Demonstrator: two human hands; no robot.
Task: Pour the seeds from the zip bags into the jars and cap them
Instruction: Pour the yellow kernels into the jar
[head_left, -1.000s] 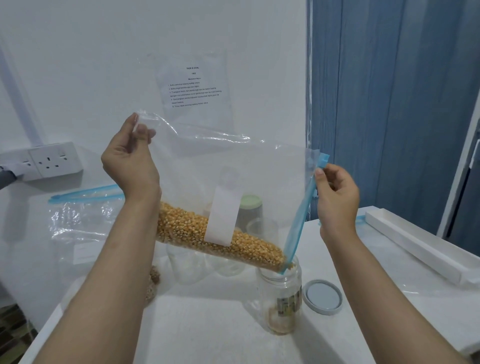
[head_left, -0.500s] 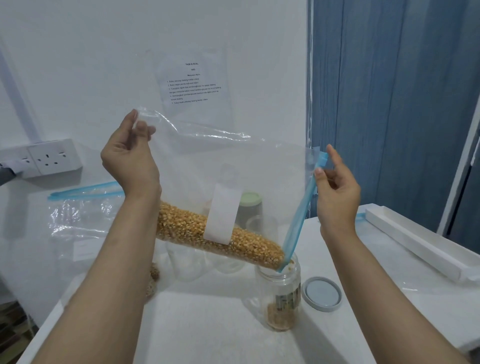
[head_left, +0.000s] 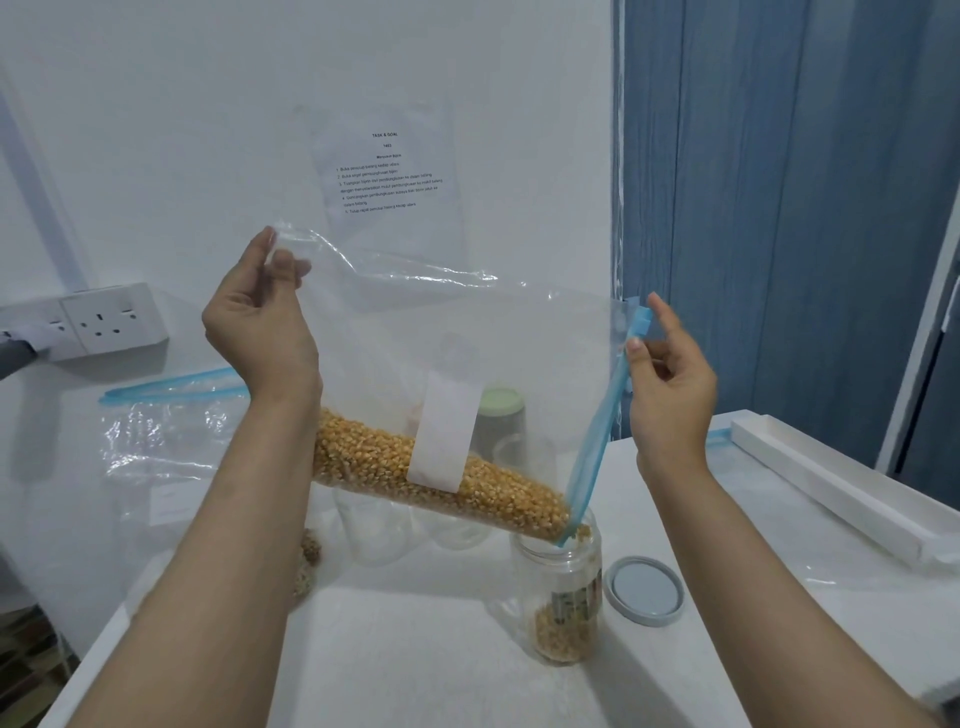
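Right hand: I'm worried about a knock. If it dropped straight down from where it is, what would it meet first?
Probably the round grey jar lid lying on the white table. The right hand pinches the clear zip bag's blue seal strip above it, though depth is unclear.

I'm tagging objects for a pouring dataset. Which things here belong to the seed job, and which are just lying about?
In use:
- zip bag of seeds, held by left hand and right hand
- open jar
- grey lid
- spare jars

Lying about:
- wall socket
- printed sheet
- white tray
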